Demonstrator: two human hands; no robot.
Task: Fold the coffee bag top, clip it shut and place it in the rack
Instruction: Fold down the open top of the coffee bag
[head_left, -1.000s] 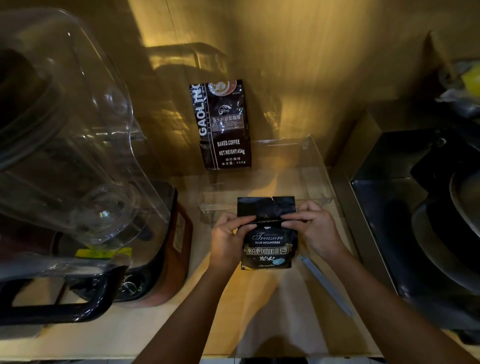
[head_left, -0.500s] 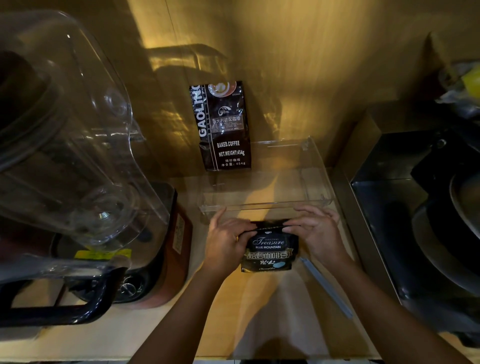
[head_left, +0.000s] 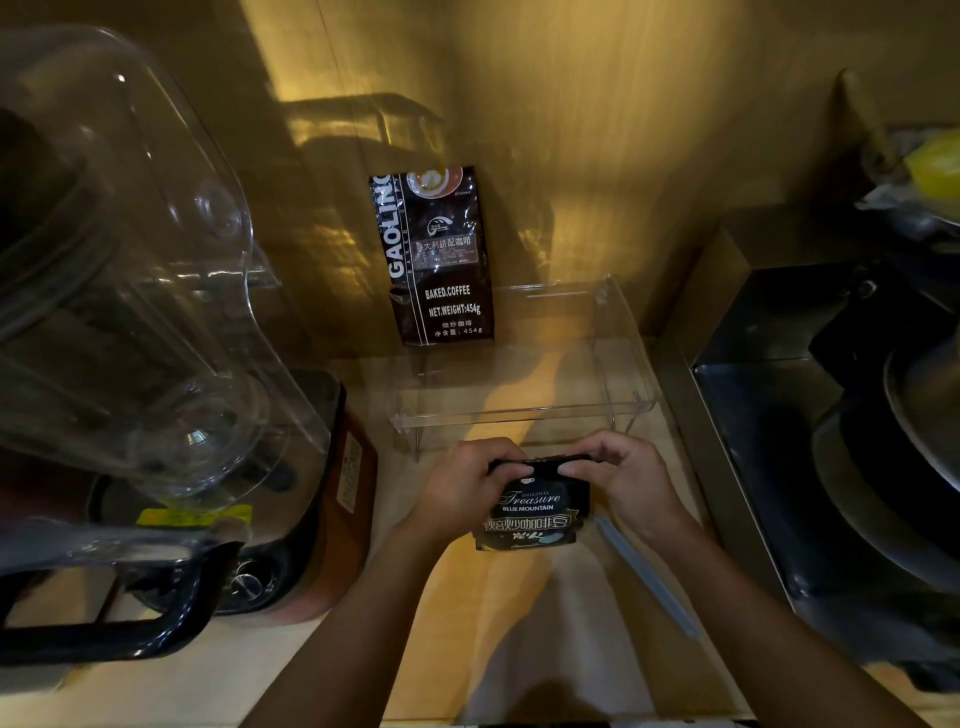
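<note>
A small black "Treasure Blue Mountain" coffee bag stands on the wooden counter, its top folded down into a flat band. My left hand grips the bag's upper left corner, thumb on the fold. My right hand pinches the upper right corner of the fold. A long grey sealing clip lies on the counter just right of the bag, untouched. The clear acrylic rack stands right behind the hands, with nothing in its right part.
A tall black "Gaoling" coffee bag stands at the rack's back left against the wall. A blender with a clear jug fills the left side. A metal sink with dark cookware lies to the right.
The bag's upright top flap has been folded down toward me by both hands, so the bag is now shorter. The clip has not moved.
</note>
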